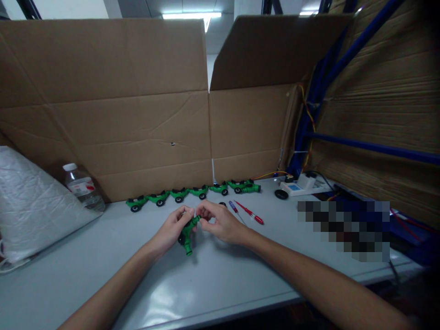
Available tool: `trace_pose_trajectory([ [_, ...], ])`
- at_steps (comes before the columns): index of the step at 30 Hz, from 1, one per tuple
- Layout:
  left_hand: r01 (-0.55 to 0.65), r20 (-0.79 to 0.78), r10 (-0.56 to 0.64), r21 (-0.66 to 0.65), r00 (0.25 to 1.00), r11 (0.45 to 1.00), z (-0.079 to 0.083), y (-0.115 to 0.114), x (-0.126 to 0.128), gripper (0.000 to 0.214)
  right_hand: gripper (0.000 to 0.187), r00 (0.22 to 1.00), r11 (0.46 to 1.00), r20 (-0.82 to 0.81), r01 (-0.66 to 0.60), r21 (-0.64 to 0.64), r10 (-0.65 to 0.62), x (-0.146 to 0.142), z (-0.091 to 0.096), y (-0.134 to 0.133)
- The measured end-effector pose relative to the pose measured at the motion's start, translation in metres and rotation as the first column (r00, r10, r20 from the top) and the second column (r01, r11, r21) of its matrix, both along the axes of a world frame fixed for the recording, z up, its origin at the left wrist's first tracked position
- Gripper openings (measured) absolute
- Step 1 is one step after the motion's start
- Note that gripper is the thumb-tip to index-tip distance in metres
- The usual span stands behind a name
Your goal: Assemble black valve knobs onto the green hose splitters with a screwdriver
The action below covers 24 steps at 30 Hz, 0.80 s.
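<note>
Over the middle of the grey table [220, 284], my left hand [173, 228] grips a green plastic toy part with black wheels [188, 233], fingers closed round it. My right hand [220, 222] pinches the upper end of the same green part from the right, fingertips pressed together. Both hands meet at the part, which tilts down toward me. What the right fingertips hold beyond the part is too small to see.
A row of several green wheeled toys [192, 192] lines the foot of the cardboard wall [137, 128]. Two red-handled screwdrivers [249, 213] and a loose black wheel [281, 194] lie right of my hands. A water bottle [82, 187] and white bag [27, 206] sit left; a power strip [302, 185] right.
</note>
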<state>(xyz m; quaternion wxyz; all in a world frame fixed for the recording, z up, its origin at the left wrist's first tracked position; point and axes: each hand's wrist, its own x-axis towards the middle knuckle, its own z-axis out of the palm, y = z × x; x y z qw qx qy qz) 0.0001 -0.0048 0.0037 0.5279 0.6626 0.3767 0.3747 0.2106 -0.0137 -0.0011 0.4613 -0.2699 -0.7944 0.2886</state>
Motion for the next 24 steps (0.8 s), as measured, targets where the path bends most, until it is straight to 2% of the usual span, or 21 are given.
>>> trace_pose_trajectory([
  [8,-0.016,-0.019,0.016,-0.014,1.0,1.0,0.0023,0.0,-0.0004,0.047,0.018,1.0,1.0,-0.019,-0.003,0.005,0.003,-0.0002,-0.0036,0.0047],
  [17,-0.008,-0.006,0.008,0.028,1.0,1.0,-0.0043,0.0031,-0.0004,0.046,0.014,0.999,0.999,-0.028,0.016,-0.038,-0.017,-0.0016,-0.0005,0.0015],
  [24,-0.033,-0.024,0.034,0.04,0.999,0.999,0.0022,-0.0002,0.001,0.045,0.016,0.998,1.0,-0.063,0.002,-0.019,-0.004,-0.0033,-0.0056,0.0051],
])
